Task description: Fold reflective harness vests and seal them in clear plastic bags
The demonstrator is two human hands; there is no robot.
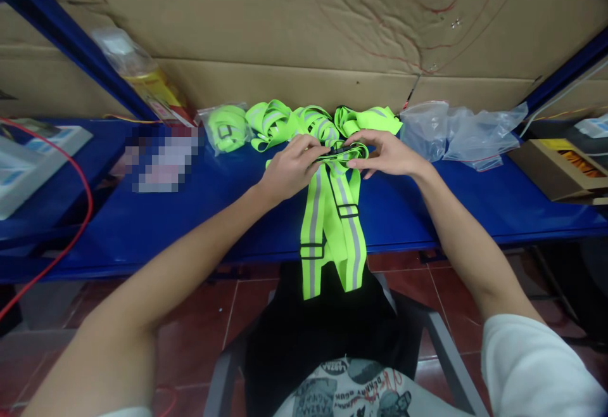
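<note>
A neon-yellow reflective strap harness (312, 220) with grey stripes and black slide buckles is between my hands. Its lower loops hang over the front edge of the table. My left hand (295, 166) pinches the gathered upper part near a black piece, probably a buckle. On the other side my right hand (386, 154) curls its fingers and thumb around a folded loop of the same strap. Just behind lie more bundled neon straps (270, 122), and one bundle sits in a clear plastic bag (228, 128) to the left.
Clear plastic bags (475, 132) lie at the back right, beside an open cardboard box (555, 166). A bottle with a yellow label (142, 75) leans at the back left. A red cable (88, 195) crosses the left side. Cardboard (266, 24) lines the back of the blue table (228, 214).
</note>
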